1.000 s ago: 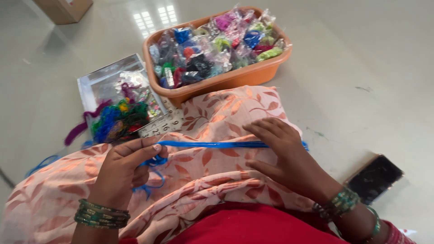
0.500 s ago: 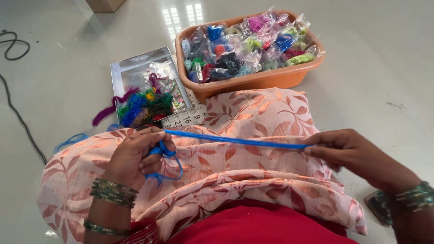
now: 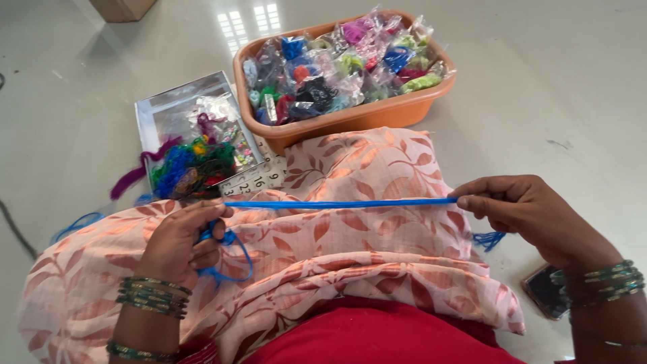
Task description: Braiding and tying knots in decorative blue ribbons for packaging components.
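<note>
Right hand (image 3: 532,216) has slid further out toward 3 o'clock since the earlier frames, so the blue thread bundle (image 3: 337,203) now runs longer and taut across the lap; left hand (image 3: 180,241) sits at about the same spot as before.

Left to right: thin dark cable on the floor at far 9 o'clock. Shallow silver tray (image 3: 156,108) at 10 o'clock, holding a tangle of mixed-colour yarn scraps (image 3: 185,168), with a purple strand trailing off its left edge. Printed paper sheet (image 3: 256,178) pokes out just beside the tray, partly under the cloth. Left hand at 8 o'clock, fingers curled closed around the thread's left end, slack blue loops (image 3: 232,259) hanging below the fist; green bangles on the wrist. Thread bundle stretches level from that fist to the right hand, lying just above the peach leaf-print cloth (image 3: 364,168) that covers the lap. Orange plastic tub (image 3: 377,114) at 12 o'clock, touching the cloth's far edge, packed with small clear bags of coloured thread. Right hand at 3 o'clock, thumb and fingertips pinched shut on the thread's right end, a frayed blue tuft (image 3: 488,239) showing below the palm. Dark phone (image 3: 544,291) on the floor at 4 o'clock, partly hidden by the right wrist and bangles.
</note>
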